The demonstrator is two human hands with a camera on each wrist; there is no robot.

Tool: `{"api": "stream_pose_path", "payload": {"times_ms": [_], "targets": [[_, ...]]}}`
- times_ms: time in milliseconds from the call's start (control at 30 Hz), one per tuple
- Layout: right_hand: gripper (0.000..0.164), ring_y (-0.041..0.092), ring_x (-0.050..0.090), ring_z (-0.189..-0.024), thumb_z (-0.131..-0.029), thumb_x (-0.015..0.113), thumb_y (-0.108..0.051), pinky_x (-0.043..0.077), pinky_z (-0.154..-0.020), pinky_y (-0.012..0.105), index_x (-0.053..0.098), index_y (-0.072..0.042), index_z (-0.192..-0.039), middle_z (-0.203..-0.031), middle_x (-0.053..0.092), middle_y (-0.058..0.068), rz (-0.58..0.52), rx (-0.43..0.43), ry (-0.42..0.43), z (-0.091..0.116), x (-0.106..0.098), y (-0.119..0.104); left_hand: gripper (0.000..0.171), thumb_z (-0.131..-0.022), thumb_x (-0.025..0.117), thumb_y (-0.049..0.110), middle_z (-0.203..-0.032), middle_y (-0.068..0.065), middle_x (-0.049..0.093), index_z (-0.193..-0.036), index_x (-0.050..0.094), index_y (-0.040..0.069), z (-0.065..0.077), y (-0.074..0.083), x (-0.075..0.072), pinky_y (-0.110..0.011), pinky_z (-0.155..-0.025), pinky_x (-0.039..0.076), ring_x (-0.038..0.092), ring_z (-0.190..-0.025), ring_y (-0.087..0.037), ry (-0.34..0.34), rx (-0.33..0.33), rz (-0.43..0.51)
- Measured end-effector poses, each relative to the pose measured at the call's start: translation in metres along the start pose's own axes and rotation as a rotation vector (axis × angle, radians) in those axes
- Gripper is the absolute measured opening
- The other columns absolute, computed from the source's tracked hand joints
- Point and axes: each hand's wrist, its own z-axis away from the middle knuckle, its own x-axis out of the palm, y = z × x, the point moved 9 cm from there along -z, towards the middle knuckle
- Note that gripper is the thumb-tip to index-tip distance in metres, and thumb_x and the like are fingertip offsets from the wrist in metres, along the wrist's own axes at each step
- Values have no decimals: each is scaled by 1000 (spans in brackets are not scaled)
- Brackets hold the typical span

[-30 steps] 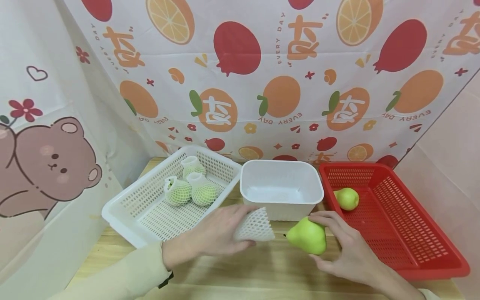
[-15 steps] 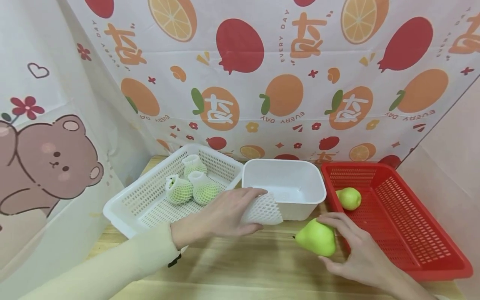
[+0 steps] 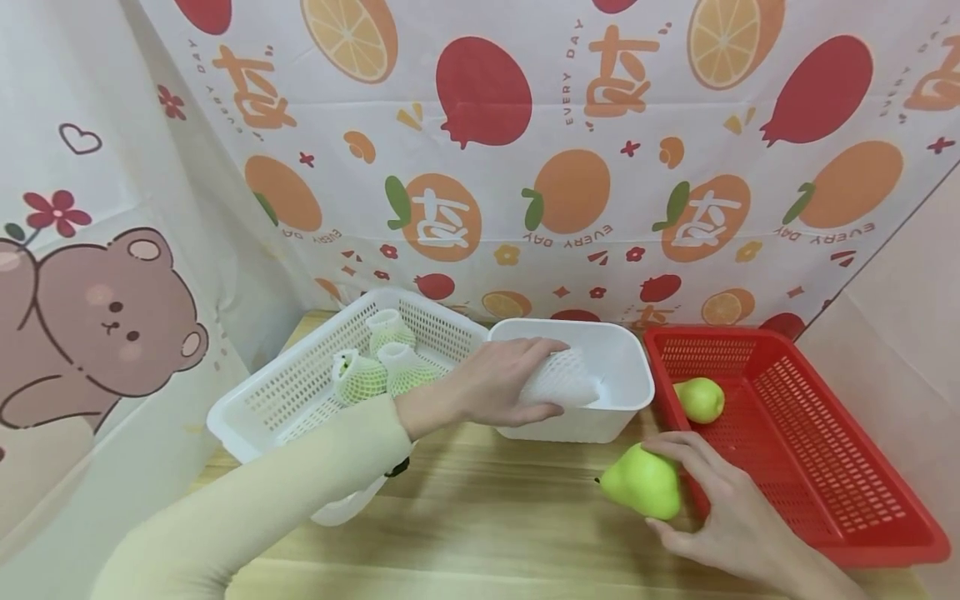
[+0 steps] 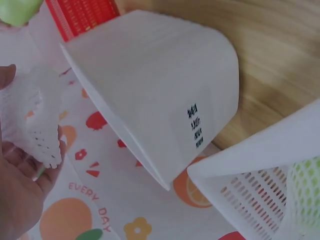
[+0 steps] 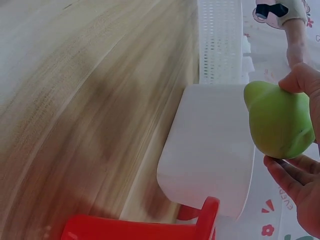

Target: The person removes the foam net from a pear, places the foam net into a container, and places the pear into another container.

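My left hand (image 3: 506,385) holds a white foam net sleeve (image 3: 564,380) over the opening of a white plastic bin (image 3: 570,427). In the left wrist view the foam net (image 4: 37,107) looks hollow, with fingers curled round it. A green pear (image 3: 643,483) is gripped between the thumb and fingers of my right hand (image 3: 712,504), above the wooden table in front of the red basket. Its stem end points left, and the pear (image 5: 277,120) is bare in the right wrist view. Another bare pear (image 3: 702,400) lies in the red basket (image 3: 911,521).
At the left stands a white basket (image 3: 247,412) with several pears in foam nets (image 3: 362,382); my left forearm crosses its near part. The white bin sits between the two baskets. Behind them hangs a fruit-print curtain (image 3: 480,192).
My left hand has carried the foam net up and right, from in front of the bin to over its opening. The right hand with the pear has shifted slightly right.
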Motion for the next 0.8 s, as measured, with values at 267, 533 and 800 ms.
{"api": "stream_pose_path", "payload": {"times_ms": [267, 533, 800], "targets": [[99, -3, 58, -116, -52, 105, -24, 39, -103, -1, 60, -28, -140, -133, 60, -15, 15, 14, -12, 1, 1, 3, 70, -91, 77, 50, -125, -4, 75, -143, 53, 10, -27, -21, 14, -38, -90, 62, 74, -106, -19, -42, 19, -27], [98, -3, 58, -114, -54, 104, -23, 38, -102, -2, 60, -29, -141, -132, 61, -13, -5, 13, -7, 1, 2, 3, 70, -96, 73, 49, -130, -5, 72, -150, 49, 10, -42, -45, 33, -40, -94, 62, 72, -111, -22, -157, -122, 57], [100, -2, 60, -116, -51, 106, -26, 40, -103, 0, 60, -28, -139, -133, 60, -15, 24, 23, -19, 2, 6, 7, 73, -97, 71, 52, -134, -8, 70, -152, 45, 10, -46, -63, 58, -41, -100, 60, 71, -114, -24, -248, -214, 38]]}}
